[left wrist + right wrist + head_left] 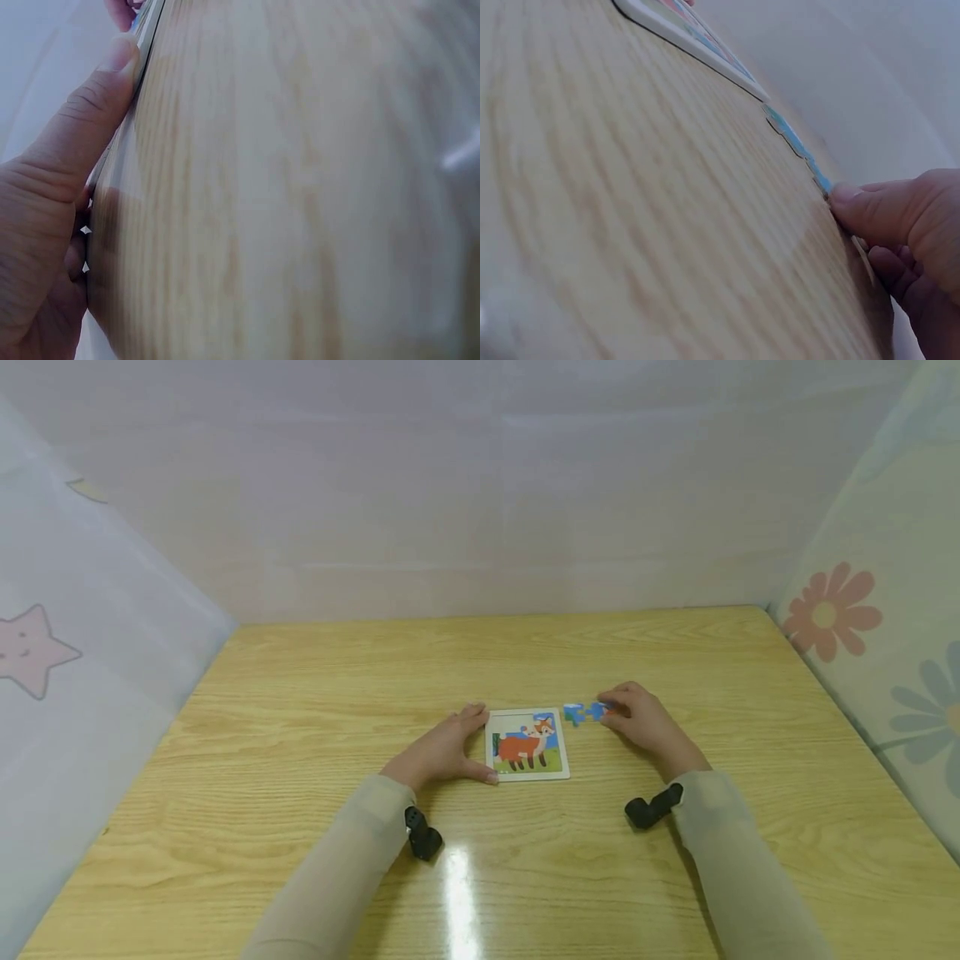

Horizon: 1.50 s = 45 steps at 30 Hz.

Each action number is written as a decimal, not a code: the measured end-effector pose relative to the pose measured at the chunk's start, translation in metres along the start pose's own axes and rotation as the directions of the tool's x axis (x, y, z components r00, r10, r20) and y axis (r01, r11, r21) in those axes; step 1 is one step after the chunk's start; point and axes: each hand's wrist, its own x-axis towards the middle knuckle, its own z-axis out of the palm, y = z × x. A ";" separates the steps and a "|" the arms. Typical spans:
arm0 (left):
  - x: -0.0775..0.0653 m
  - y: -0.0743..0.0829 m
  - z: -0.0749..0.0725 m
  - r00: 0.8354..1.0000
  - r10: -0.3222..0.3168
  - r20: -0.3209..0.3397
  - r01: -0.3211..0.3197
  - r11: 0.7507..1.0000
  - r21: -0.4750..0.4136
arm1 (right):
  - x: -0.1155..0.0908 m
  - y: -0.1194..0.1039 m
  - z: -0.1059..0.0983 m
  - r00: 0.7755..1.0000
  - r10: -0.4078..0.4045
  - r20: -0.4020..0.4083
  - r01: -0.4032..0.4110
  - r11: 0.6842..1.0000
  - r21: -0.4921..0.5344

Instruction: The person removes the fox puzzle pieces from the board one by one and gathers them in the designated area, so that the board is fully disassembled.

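A square fox jigsaw puzzle [527, 745] in a white-edged tray [566, 768] lies flat on the table, with a pale bare area at its upper left. My left hand [448, 747] holds the tray's left side, thumb at the lower corner and fingers by the upper one. Beyond the tray's upper right corner, my right hand [637, 720] pinches a blue puzzle piece [597, 712] with some red on it, partly hidden by the fingers. Just left of it is a blue and green piece [573, 713]. Seen from the right wrist, the blue pieces [787, 135] form a low strip near the tray's corner.
The wood-grain table [337, 693] extends around both hands. Pale cloth walls stand behind it and at both sides, printed with a pink star [36, 652] on the left and flowers [828, 612] on the right. Each wrist wears a small black camera [424, 837].
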 end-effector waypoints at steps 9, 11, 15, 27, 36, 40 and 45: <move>0.000 0.000 0.001 1.000 -0.014 0.008 0.014 1.000 -0.021 | -0.003 -0.001 0.002 0.992 0.049 -0.115 -0.040 0.996 0.085; 0.000 0.000 0.001 1.000 -0.015 0.008 0.016 1.000 -0.022 | -0.002 -0.004 0.004 0.989 0.039 -0.145 -0.025 0.995 0.098; -0.001 0.000 0.000 1.000 -0.022 0.008 0.022 0.999 -0.024 | 0.000 -0.012 0.012 0.980 -0.011 -0.198 0.031 0.994 0.101; 0.000 -0.001 0.000 1.000 -0.007 0.004 0.007 1.000 -0.006 | 0.010 -0.033 0.034 0.982 -0.110 -0.155 0.120 0.991 0.056; 0.001 -0.001 0.000 1.000 -0.002 0.007 0.002 1.000 0.000 | 0.016 -0.047 0.042 0.982 -0.183 -0.052 0.185 0.982 0.025; 0.002 -0.002 0.001 1.000 -0.002 0.007 0.002 1.000 0.001 | 0.019 -0.050 0.042 0.980 -0.196 -0.018 0.197 0.980 0.011; 0.003 -0.002 0.001 1.000 -0.006 0.009 0.006 1.000 -0.008 | 0.025 -0.052 0.043 0.978 -0.205 0.043 0.206 0.978 -0.023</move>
